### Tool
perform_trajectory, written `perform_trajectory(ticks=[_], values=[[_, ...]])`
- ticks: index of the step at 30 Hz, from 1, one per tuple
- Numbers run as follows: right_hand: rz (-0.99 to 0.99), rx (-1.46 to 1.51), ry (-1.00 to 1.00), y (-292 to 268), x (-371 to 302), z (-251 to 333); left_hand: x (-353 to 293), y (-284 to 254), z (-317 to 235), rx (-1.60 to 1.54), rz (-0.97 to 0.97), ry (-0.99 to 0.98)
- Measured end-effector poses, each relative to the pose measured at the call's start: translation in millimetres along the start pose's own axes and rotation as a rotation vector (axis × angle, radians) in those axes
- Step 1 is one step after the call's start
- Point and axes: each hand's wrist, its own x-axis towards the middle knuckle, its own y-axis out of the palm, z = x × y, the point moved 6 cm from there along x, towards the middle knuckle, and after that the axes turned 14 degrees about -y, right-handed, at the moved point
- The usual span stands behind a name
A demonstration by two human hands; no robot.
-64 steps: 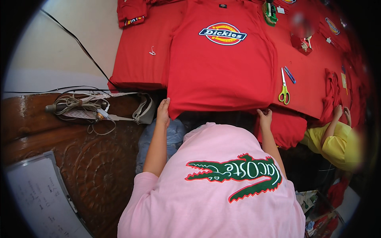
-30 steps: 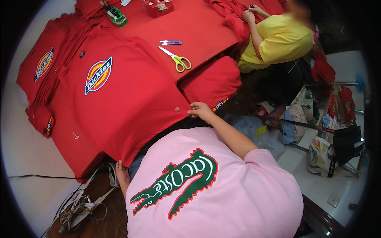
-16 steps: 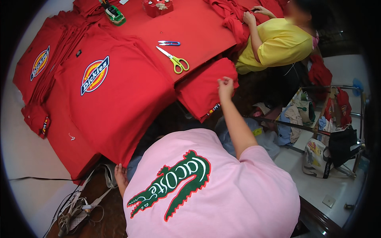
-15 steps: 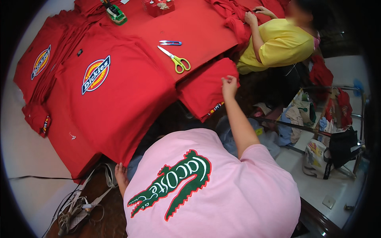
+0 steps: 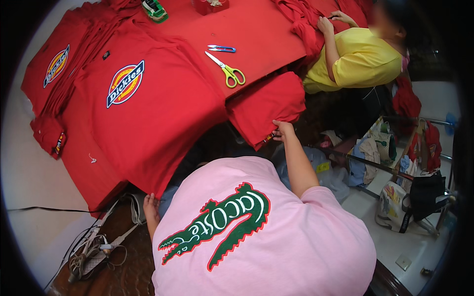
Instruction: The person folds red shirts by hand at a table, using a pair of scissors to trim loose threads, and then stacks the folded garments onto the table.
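Note:
A large red T-shirt with a round yellow, blue and white chest print lies spread over the table and drapes off its near edge. At its lower left corner, my left hand has its fingers closed on the shirt's hem. Farther right, a red sleeve-like piece with a multicoloured edge hangs beside the table; whether it joins the same shirt I cannot tell. My right hand pinches its near edge, thumb and fingers together. Scissors with lime handles and blue thread snips lie on the red table surface.
A co-worker in a yellow top handles red cloth at the far right. More red shirts are piled at the left. A green tape dispenser stands at the back. Cables lie lower left; a metal rack stands right.
My right hand has moved down from the far part of the red sleeve-like piece to its near edge. My left hand stays at the shirt's corner. The view has shifted slightly.

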Motion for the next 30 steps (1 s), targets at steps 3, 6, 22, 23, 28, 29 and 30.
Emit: perform_trajectory(ticks=[3,6,22,23,28,29,30], values=[[-0.034,-0.006,-0.053,-15.6,-17.3,1.8,3.3,3.8,-4.6,0.035,0.008,-0.009],[-0.087,-0.025,-0.05,-41.5,-31.7,-8.4,7.6,5.3,-5.4,0.053,0.002,-0.02],[0.503,-0.026,0.051,7.4,-59.9,-60.7,12.4,16.7,-14.2,0.124,0.03,0.009],[0.56,-0.028,0.072,7.4,-62.2,-60.0,11.6,14.1,-12.4,0.116,0.006,0.013],[0.155,-0.697,0.008,-44.4,-31.9,-32.9,3.3,-3.8,1.2,0.091,-0.154,-0.005],[0.09,-0.959,-0.218,-53.9,-20.6,-15.6,1.9,-7.1,6.5,0.059,-0.203,0.014],[0.025,-1.21,-0.469,-59.7,-9.9,0.9,3.4,-4.8,9.8,0.063,-0.212,0.024]])
